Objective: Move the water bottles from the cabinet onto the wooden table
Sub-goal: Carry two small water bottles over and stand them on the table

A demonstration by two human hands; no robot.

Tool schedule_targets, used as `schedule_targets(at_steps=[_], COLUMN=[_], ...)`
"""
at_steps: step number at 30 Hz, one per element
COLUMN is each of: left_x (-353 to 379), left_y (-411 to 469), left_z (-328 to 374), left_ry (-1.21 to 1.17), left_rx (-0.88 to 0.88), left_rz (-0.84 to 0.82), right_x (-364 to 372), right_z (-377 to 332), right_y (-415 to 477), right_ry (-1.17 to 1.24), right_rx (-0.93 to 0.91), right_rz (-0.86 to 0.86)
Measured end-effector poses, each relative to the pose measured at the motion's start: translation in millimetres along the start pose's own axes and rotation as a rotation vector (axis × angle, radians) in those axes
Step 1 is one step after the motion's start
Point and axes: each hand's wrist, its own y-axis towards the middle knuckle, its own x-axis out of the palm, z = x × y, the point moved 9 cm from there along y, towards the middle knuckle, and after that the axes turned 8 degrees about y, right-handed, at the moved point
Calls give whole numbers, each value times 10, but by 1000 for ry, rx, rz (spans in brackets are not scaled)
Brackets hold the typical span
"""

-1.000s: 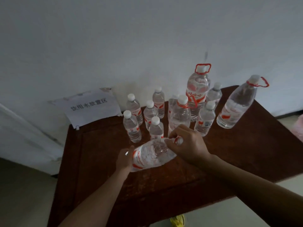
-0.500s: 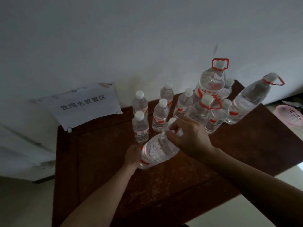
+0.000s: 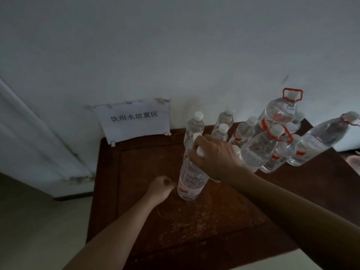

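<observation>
A: Where is the bottle (image 3: 191,180) sitting right now?

B: It is standing on the desk (image 3: 204,227), at the near edge of the cluster. The right hand (image 3: 213,154) is gripping it around the neck and cap, fingers wrapped closed, and the base looks to be resting on the wood.

A: Why a grip from the top?

B: I am guessing it is the easiest way to steady a tall, full bottle while it is settling upright, and it is keeping the knuckles away from the neighbours packed just behind.

A: And the left hand (image 3: 161,189)?

B: It is hovering just beside the bottle's base, fingers curled loosely into a half fist, holding nothing. It is probably standing by in case the bottle tips.

A: What is around them?

B: Small bottles (image 3: 222,123) are crowding the back of the desk, with big jugs (image 3: 280,112) carrying red handle rings to the right. A paper sign (image 3: 134,120) is hanging on the white wall (image 3: 175,45) above the desk's far edge. The desk is dark, worn wood, scuffed in the middle, and the room is looking dim
</observation>
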Motion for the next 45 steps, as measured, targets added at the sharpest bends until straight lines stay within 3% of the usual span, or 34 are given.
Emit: schedule_targets(at_steps=[8, 14, 17, 25, 34, 38, 45], left_x=[-474, -625, -538, 50, 729, 1154, 1906], left_y=[-744, -1748, -2434, -4716, -6850, -8147, -9607], left_z=[-373, -861, -1217, -2480, -3601, -4188, -4827], left_ry=[101, 101, 68, -79, -215, -243, -348], left_rx=[-66, -212, -325, -704, -936, -1095, -1284], left_rz=[238, 475, 601, 803, 978, 1051, 1130], right_x=[61, -3, 214, 938, 1152, 1190, 1299], right_z=[-140, -888, -1435, -3151, -4965, -5879, -6827], right_y=[138, -100, -442, -2197, -4052, -5318, -6964], right_ry=[-46, -1, 109, 207, 225, 285, 296], right_rx=[-66, -384, -521, -952, -1305, -1475, -1705], right_rz=[-117, -57, -144, -489, -585, -649, -786])
